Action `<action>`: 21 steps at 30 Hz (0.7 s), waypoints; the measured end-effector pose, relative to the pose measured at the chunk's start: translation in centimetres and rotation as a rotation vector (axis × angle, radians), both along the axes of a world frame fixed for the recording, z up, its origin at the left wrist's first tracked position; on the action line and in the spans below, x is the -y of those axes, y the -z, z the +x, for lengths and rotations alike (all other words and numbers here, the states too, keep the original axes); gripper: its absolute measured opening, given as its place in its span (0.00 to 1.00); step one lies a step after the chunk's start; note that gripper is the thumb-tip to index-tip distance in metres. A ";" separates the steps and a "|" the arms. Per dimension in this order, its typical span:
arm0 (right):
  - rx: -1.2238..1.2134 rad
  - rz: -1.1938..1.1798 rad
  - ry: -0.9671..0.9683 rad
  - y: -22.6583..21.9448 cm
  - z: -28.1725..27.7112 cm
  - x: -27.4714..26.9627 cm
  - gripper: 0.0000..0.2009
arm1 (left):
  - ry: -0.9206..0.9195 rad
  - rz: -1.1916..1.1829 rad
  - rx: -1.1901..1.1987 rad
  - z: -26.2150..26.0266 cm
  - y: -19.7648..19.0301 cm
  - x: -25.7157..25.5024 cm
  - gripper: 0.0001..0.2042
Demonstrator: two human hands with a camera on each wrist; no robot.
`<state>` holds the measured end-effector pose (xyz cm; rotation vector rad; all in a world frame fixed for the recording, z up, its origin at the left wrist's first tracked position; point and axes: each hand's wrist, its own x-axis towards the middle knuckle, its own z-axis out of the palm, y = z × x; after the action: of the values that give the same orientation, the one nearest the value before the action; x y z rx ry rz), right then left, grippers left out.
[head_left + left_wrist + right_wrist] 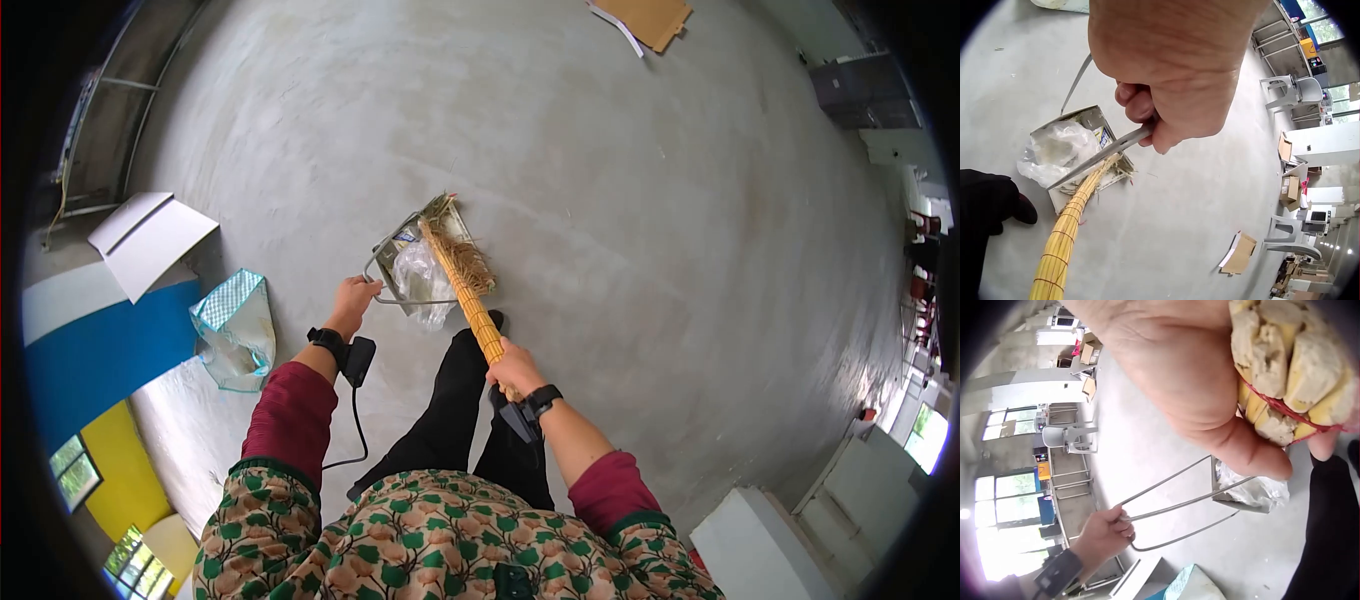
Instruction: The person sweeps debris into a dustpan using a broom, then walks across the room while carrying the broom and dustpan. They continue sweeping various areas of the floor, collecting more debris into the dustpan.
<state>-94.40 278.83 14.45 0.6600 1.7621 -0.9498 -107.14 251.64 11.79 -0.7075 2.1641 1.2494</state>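
My left hand [355, 300] grips the thin metal handle [1100, 156] of a dustpan, its fingers curled round the bar. The dustpan [1093, 117] holds crumpled clear plastic [420, 272] and some loose bits. In my right hand [515, 370] is the bound yellow stalk handle of a straw broom [470, 295]; the right wrist view shows its cut stalk ends [1297, 369] tied with red cord. The broom's bristles [470, 262] lie over the right part of the dustpan, partly hiding its inside.
A checked-edge bag [238, 335] and a white panel [150, 240] stand to the left. Flat cardboard [650, 18] lies on the grey floor at the far side. My shoe [1024, 209] is close to the dustpan. Grey chairs [1294, 92] stand farther off.
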 end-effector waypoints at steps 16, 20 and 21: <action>-0.189 0.105 -0.490 -9.8 -3.8 -12.4 0.40 | -0.593 0.220 -0.174 11.7 -9.5 5.6 0.06; -0.260 0.040 -0.566 -9.7 -5.4 -12.9 0.38 | -0.848 0.244 -0.289 18.5 -10.8 4.6 0.06; -0.261 0.019 -0.584 -10.0 -5.4 -11.9 0.38 | -0.887 0.240 -0.303 20.2 -11.3 5.8 0.06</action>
<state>-99.77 290.70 24.50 0.0097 2.0323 -0.6276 -86.90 245.79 23.08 -1.5415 1.8912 2.1227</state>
